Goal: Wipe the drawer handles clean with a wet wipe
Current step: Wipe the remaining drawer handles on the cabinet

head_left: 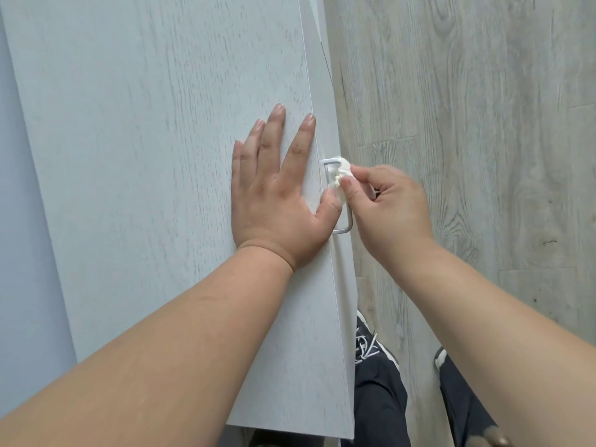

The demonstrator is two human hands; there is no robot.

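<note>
Slim metal handle (342, 229), crumpled white wipe (339, 176) pinched against it.

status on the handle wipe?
Left hand flat on cabinet top, bracing. Right hand pinches wet wipe against upper end of drawer handle. Nothing in the way.

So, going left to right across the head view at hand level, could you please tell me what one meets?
Pale wood-grain cabinet top → flat left hand → crumpled white wet wipe → right hand → grey plank floor.
</note>
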